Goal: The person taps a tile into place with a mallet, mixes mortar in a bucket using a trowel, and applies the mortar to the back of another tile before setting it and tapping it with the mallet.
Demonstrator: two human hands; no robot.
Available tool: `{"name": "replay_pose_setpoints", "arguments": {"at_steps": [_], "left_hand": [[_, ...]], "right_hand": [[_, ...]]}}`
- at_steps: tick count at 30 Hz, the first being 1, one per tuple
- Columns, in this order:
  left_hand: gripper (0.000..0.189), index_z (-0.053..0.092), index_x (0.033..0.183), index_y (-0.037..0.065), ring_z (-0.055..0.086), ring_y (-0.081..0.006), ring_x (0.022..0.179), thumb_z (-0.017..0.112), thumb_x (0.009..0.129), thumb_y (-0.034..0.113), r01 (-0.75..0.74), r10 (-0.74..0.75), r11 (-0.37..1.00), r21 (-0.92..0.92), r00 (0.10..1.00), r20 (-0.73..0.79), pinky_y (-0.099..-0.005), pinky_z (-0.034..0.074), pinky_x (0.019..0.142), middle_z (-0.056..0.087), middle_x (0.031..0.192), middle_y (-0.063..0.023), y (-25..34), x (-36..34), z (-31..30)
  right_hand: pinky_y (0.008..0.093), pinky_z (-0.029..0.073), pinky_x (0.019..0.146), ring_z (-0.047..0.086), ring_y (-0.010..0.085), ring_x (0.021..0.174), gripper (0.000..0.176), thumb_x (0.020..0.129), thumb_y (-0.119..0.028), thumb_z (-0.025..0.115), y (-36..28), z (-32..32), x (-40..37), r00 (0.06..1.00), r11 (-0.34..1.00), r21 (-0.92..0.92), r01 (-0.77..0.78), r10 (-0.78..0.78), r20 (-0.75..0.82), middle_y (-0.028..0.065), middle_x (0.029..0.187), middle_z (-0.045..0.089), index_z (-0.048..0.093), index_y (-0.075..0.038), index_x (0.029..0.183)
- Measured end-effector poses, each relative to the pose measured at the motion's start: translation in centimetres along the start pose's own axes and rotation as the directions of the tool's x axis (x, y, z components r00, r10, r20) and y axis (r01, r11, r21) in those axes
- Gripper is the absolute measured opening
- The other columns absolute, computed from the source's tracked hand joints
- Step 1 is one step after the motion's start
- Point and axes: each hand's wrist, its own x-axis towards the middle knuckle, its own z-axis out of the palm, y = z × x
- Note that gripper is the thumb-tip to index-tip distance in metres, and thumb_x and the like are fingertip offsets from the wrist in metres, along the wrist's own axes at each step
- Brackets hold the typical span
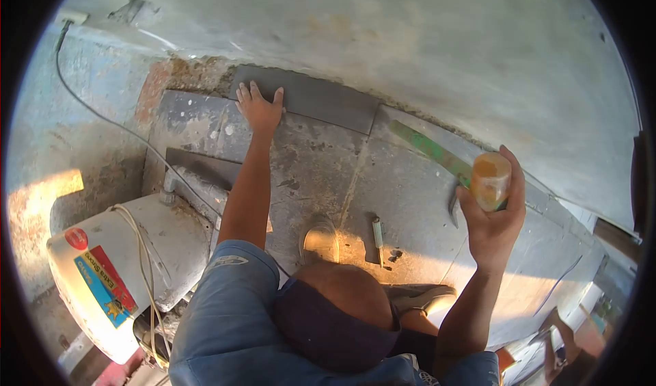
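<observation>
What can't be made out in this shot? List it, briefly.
- Head view, yellow cylinder in the right hand: fingers cover its lower part, so what it is stays unclear.
- Head view, grey tile under the flat left hand: the palm hides its left end.
- Head view, label on the white container: too small to read.

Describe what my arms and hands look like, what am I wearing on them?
Both arms wear short blue sleeves, the left sleeve carrying a small pale label near its hem, the right sleeve just showing. Forearms are bare. The left hand and right hand show no gloves or watch.
</observation>
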Motion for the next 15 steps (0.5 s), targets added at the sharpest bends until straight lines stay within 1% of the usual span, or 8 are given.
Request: {"name": "replay_pose_setpoints", "arguments": {"at_steps": [1, 2, 4, 6, 8, 12, 14, 15], "left_hand": [[0.085, 0.043, 0.143, -0.002, 0.029, -0.0416, 0.143, 0.064, 0.086, 0.057, 0.074, -0.077, 0.995, 0.063, 0.995, 0.059, -0.0537, 0.019, 0.118, 0.033, 0.153, -0.0261, -1.8, 0.8, -0.2], [0.085, 0.043, 0.143, -0.002, 0.029, -0.0416, 0.143, 0.064, 0.086, 0.057, 0.108, -0.111, 0.992, 0.065, 0.993, 0.038, -0.0537, 0.019, 0.118, 0.033, 0.153, -0.0261, -3.4, 1.5, -0.2], [0.093, 0.036, 0.148, -0.003, 0.025, -0.0368, 0.146, 0.057, 0.087, 0.064, 0.075, -0.075, 0.997, -0.002, 0.992, 0.105, -0.0513, 0.013, 0.12, 0.032, 0.154, -0.0241, -6.1, 2.0, 0.1], [0.092, 0.036, 0.147, -0.003, 0.025, -0.0351, 0.146, 0.056, 0.088, 0.063, 0.079, -0.079, 0.997, 0.012, 0.992, 0.102, -0.051, 0.014, 0.12, 0.032, 0.155, -0.023, -6.6, 1.7, -0.2], [0.09, 0.037, 0.147, -0.004, 0.025, -0.0333, 0.147, 0.055, 0.089, 0.062, 0.079, -0.081, 0.997, 0.02, 0.99, 0.112, -0.0507, 0.014, 0.121, 0.032, 0.155, -0.0218, -6.2, 1.3, -0.5], [0.082, 0.04, 0.144, -0.006, 0.027, -0.0346, 0.145, 0.055, 0.091, 0.056, 0.062, -0.063, 0.998, 0.01, 0.997, 0.052, -0.0509, 0.016, 0.12, 0.035, 0.153, -0.0225, -5.9, 1.2, -0.5], [0.079, 0.043, 0.141, -0.007, 0.028, -0.0351, 0.145, 0.056, 0.091, 0.053, 0.066, -0.066, 0.998, 0.002, 0.997, 0.026, -0.0517, 0.018, 0.119, 0.037, 0.152, -0.0231, -6.0, 0.8, -0.8], [0.079, 0.043, 0.141, -0.007, 0.028, -0.0349, 0.145, 0.055, 0.091, 0.053, 0.059, -0.058, 0.998, -0.012, 0.997, 0.044, -0.0514, 0.017, 0.12, 0.038, 0.151, -0.0229, -5.9, 0.7, -1.0]], "right_hand": [[0.0367, 0.048, 0.095, 0.063, 0.0268, 0.107, 0.072, 0.071, -0.006, 0.079, -2.2, 1.1, 0.9, 0.99, 0.991, -0.022, 0.132, -0.13, 0.06, 0.0157, 0.118, 0.064, 0.05, 0.0, 0.136], [0.0369, 0.05, 0.092, 0.065, 0.0295, 0.105, 0.071, 0.071, -0.007, 0.08, -4.4, 2.3, 1.8, 0.958, 0.963, -0.039, 0.265, -0.259, 0.12, 0.0166, 0.117, 0.065, 0.051, -0.002, 0.136], [0.0372, 0.052, 0.088, 0.066, 0.0313, 0.101, 0.069, 0.072, -0.008, 0.079, -8.3, 5.0, 3.4, 0.909, 0.921, -0.006, 0.39, -0.384, 0.164, 0.016, 0.116, 0.065, 0.052, -0.005, 0.135], [0.0374, 0.054, 0.083, 0.067, 0.0331, 0.097, 0.067, 0.072, -0.01, 0.079, -12.2, 7.8, 4.9, 0.843, 0.864, 0.026, 0.502, -0.496, 0.21, 0.0155, 0.114, 0.065, 0.052, -0.007, 0.134], [0.0372, 0.052, 0.088, 0.067, 0.0308, 0.1, 0.067, 0.074, -0.005, 0.078, -15.9, 10.6, 6.0, 0.697, 0.735, 0.0, 0.678, -0.643, 0.319, 0.0157, 0.113, 0.065, 0.051, -0.006, 0.136], [0.0415, 0.055, 0.075, 0.068, 0.0324, 0.091, 0.066, 0.073, -0.016, 0.077, -17.5, 17.3, 6.9, 0.576, 0.599, -0.069, 0.798, -0.725, 0.377, 0.0127, 0.111, 0.065, 0.053, -0.014, 0.134], [0.0411, 0.055, 0.076, 0.068, 0.0327, 0.093, 0.069, 0.072, -0.015, 0.078, -15.7, 20.6, 7.1, 0.641, 0.611, -0.255, 0.749, -0.572, 0.512, 0.0129, 0.113, 0.065, 0.053, -0.014, 0.136], [0.0411, 0.055, 0.076, 0.068, 0.0327, 0.093, 0.069, 0.072, -0.015, 0.078, -16.2, 21.0, 7.3, 0.627, 0.595, -0.257, 0.761, -0.573, 0.528, 0.0129, 0.113, 0.065, 0.053, -0.014, 0.136]]}}
